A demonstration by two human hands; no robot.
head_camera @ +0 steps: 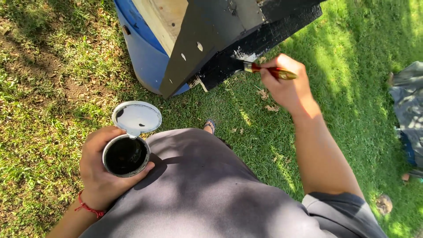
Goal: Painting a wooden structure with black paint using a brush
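My left hand [98, 169] grips an open metal can [126, 155] of black paint, its round lid [137, 117] bent back and upright behind the rim. My right hand [285, 83] holds a paintbrush [264, 69] with a red and yellow handle. The bristles press on the edge of a black-painted wooden board [246, 46] that rests across a blue plastic barrel [143, 48]. A black panel [207, 35] with small holes slopes down in front of the barrel.
Grass [53, 88] with bare dirt patches surrounds me. My grey shirt [198, 194] fills the lower middle, a sandalled toe [210, 125] shows ahead. A grey tarp [410, 110] lies at the right edge.
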